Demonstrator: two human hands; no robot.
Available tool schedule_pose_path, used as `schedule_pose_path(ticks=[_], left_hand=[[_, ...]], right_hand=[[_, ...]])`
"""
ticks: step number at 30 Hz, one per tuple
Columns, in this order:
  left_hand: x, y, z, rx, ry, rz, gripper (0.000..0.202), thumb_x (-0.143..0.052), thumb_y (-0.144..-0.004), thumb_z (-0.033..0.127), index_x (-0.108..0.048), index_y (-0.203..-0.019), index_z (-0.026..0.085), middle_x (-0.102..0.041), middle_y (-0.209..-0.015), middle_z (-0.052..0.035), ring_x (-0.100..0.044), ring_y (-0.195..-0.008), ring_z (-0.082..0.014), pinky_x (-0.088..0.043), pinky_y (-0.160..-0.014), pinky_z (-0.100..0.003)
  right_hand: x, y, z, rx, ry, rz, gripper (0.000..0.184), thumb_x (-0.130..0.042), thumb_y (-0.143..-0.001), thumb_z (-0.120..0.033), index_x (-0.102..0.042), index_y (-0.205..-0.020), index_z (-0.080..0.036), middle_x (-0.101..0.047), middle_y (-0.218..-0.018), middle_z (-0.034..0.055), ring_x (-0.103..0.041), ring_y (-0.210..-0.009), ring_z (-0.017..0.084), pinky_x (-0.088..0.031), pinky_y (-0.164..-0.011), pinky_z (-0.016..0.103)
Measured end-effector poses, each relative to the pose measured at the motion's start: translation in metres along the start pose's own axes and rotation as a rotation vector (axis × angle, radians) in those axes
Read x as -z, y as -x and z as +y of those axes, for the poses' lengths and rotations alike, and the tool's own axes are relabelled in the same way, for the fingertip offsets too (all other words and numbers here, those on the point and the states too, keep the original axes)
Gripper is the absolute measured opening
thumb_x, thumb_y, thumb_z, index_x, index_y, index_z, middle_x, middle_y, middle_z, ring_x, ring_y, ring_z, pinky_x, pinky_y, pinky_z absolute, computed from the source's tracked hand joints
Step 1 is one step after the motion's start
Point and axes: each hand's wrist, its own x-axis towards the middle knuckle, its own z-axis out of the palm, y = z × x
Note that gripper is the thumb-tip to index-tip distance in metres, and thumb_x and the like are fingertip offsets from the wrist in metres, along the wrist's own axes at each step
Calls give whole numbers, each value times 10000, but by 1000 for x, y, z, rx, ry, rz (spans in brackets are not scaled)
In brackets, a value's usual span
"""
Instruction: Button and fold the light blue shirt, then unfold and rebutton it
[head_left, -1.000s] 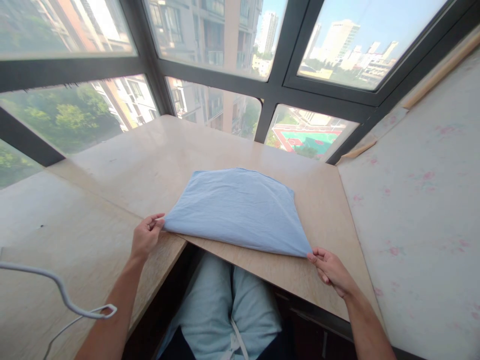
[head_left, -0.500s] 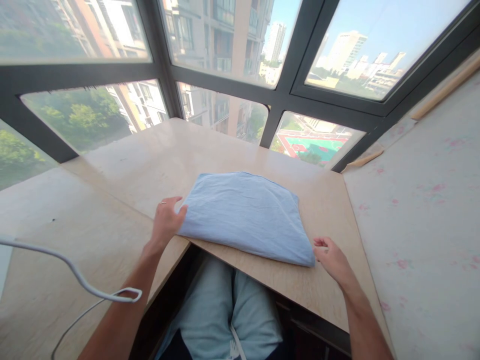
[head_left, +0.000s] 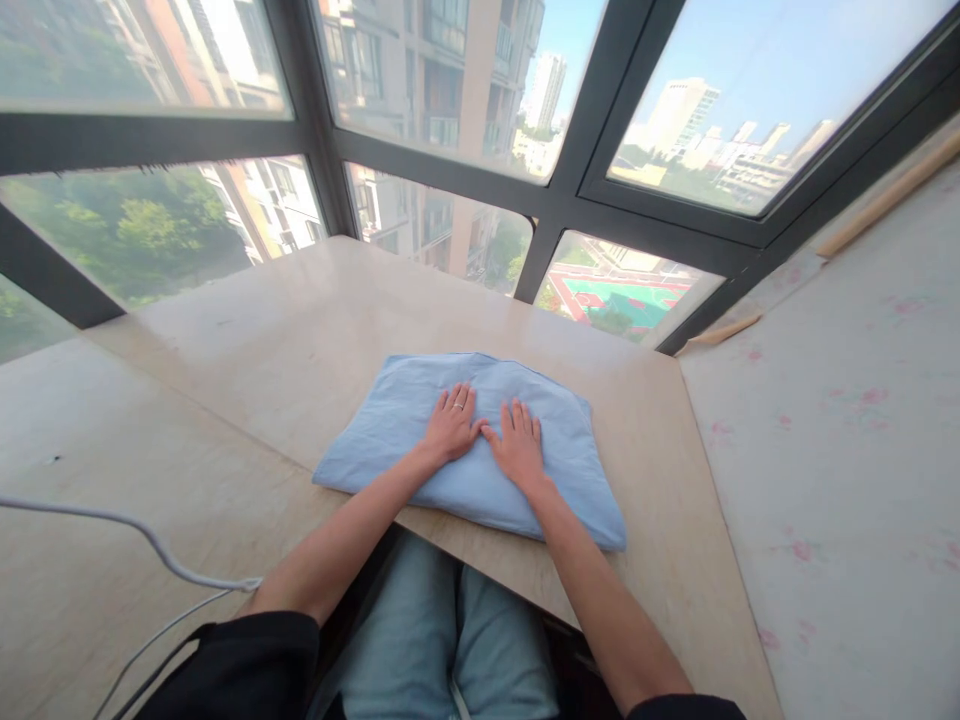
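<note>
A folded light blue cloth lies flat on the pale wooden tabletop in front of me. My left hand rests palm down on the middle of the cloth, fingers stretched out, a ring on one finger. My right hand lies flat beside it, fingers spread, thumbs nearly touching. Neither hand holds anything.
A white wire hanger lies at the left on the near board. A floral-patterned surface runs along the right. Dark-framed windows close off the far edge of the table. My legs show under the table's near edge.
Both hands let go of the cloth's near corners and moved inward onto the middle of the cloth, now pressing flat on it. The cloth lies flatter.
</note>
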Motion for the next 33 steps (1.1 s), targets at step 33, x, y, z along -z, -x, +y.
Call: schedule_pose_path(ticks=[33], left_hand=[[17,36,-114,192,-15,28,738,-325,-961,592,-437,-1431,34,-392,-1517,-261,-353,-1431,-357,-292,-1156,-500]], right_hand=[[-4,40,106,-321,40,-69,774,-322,-968,-521,-282,-1512,28,-235,-1593,252,-201,-1494,339,-173,-1194,486]])
